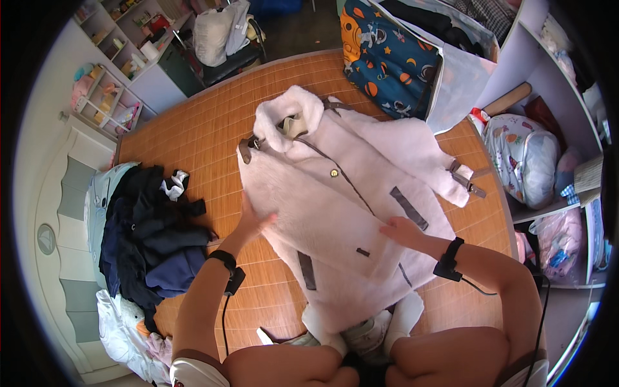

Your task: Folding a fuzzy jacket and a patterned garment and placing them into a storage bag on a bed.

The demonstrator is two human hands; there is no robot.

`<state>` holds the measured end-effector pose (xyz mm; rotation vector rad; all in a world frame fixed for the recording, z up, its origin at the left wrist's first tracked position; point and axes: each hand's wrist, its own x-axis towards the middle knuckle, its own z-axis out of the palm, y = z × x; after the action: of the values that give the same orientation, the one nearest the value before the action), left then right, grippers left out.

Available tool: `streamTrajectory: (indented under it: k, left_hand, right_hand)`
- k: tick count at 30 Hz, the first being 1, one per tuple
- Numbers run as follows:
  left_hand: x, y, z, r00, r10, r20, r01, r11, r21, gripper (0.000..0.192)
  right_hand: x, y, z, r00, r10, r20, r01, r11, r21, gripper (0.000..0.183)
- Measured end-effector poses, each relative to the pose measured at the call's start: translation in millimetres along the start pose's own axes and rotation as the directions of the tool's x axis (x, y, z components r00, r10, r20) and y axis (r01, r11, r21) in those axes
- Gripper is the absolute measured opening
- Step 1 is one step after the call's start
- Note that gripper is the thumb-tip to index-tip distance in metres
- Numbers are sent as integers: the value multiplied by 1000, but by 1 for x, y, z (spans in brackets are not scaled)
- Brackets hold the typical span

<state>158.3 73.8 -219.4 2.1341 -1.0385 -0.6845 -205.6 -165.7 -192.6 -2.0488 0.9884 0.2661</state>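
Observation:
A pale pink fleece coat (309,193) with dark trim, a gold-coloured button and buckled straps lies spread out, its collar pointing away from me. One sleeve is folded diagonally across the front; the other reaches out to the right. My left hand (254,220) is at the coat's left edge, by the folded sleeve, thumb on the fleece and fingers partly hidden. My right hand (404,232) touches the sleeve's lower part near the coat's middle, with its fingers bent; whether it pinches the fabric cannot be told.
The coat lies on a bamboo mat (217,116). Dark clothes (154,232) are heaped at the left, with white garments (121,329) below them. A space-patterned storage bag (387,63) stands at the back right. Shelves (556,213) with bagged items line the right side. Cables hang from both wrist straps.

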Motion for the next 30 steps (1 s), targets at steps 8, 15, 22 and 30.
streamTrajectory:
  k: [8,15,22,30]
  left_hand:
    - [-14,30,30,839,-397,372,511,337,-791,61]
    - [-2,52,29,885,-464,35,302,516,-801,59]
    - [19,18,-17,779,-457,-429,483,874,-55,57]
    - [-32,3,24,865,-501,20,363,598,-715,64]
  right_hand:
    - [-24,25,19,997,-65,33,63,995,77,59]
    - [-25,17,4,964,65,259,-142,946,292,56]
    - [-34,27,50,849,-74,523,-157,910,383,33]
    - [-51,22,50,775,-78,627,-311,816,487,30]
